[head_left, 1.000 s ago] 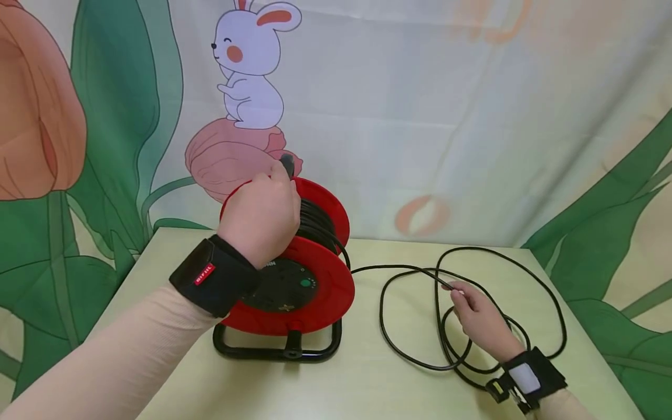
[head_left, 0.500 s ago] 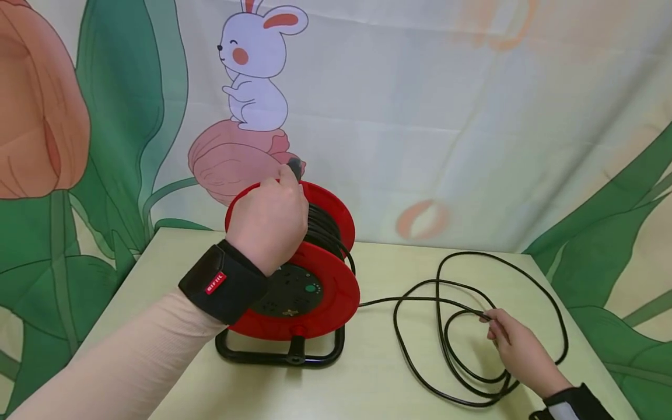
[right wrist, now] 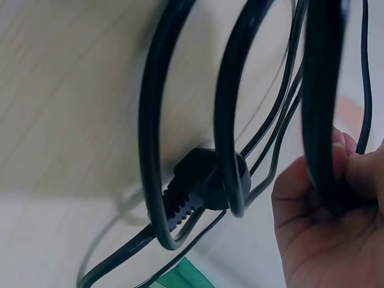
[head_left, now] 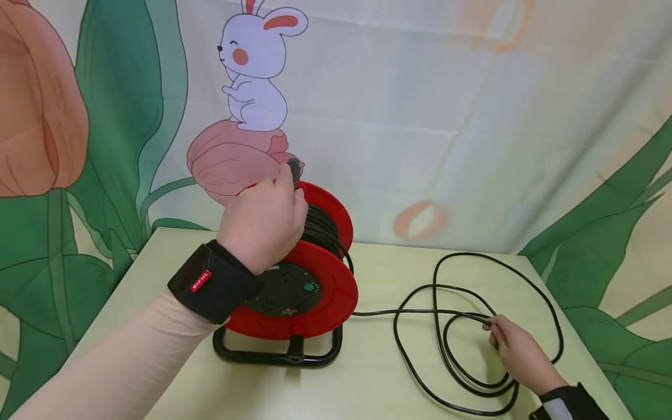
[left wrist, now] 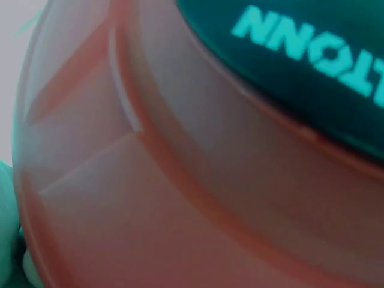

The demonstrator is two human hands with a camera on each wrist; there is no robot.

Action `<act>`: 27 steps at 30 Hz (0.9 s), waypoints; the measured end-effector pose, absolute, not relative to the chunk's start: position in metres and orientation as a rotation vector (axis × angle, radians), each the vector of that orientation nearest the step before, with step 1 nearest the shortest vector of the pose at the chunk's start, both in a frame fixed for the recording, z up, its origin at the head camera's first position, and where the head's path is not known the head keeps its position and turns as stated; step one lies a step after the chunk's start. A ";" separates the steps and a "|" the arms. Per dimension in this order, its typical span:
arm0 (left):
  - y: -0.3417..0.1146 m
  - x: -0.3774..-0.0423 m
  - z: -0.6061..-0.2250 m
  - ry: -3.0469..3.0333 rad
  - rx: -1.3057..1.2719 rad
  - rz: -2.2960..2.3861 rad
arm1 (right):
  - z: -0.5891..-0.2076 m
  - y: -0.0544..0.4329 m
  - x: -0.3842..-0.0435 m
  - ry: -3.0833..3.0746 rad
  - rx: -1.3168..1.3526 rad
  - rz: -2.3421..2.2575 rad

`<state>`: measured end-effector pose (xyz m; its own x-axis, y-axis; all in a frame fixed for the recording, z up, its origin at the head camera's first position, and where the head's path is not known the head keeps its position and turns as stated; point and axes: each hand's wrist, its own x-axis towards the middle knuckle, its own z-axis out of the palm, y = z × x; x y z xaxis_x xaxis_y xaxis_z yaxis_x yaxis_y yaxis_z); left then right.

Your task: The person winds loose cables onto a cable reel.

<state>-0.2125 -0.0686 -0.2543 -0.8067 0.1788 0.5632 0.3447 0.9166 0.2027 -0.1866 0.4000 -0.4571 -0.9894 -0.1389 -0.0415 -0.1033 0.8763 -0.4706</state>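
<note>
Red plastic flanges [head_left: 341, 306] and a black face [head_left: 289, 298] with a green button [head_left: 309, 287] form the round cable reel [head_left: 326, 271], standing beneath the left grip [head_left: 265, 224], which is curled round its black handle [head_left: 295, 168]. Well to its right, the right grip [head_left: 525, 353] pinches glossy black cable [right wrist: 150, 120]; a ribbed black plug [right wrist: 195, 168] is nearby.

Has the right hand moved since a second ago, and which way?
Yes. Judged against the reel's black stand in the head view, the right hand has moved farther right and nearer the person.
</note>
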 end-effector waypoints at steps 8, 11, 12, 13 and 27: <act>-0.070 -0.210 -0.258 -2.506 -0.404 -0.538 | -0.458 0.393 -0.188 2.984 -0.172 -0.764; -0.068 -0.208 -0.257 -2.519 -0.368 -0.537 | -0.459 0.390 -0.188 3.004 -0.178 -0.786; -0.069 -0.207 -0.256 -2.529 -0.363 -0.554 | -0.459 0.389 -0.188 3.009 -0.177 -0.796; -0.070 -0.207 -0.255 -2.545 -0.363 -0.585 | -0.459 0.388 -0.188 3.014 -0.181 -0.801; -0.074 -0.206 -0.248 -2.676 -0.373 -0.828 | -0.457 0.377 -0.198 2.979 -0.155 -0.828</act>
<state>-0.2057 -0.0736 -0.2482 -0.9167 0.1530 0.3691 0.3347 0.7985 0.5003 -0.1978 0.3772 -0.4568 -0.9939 -0.1085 -0.0171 -0.0841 0.8519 -0.5170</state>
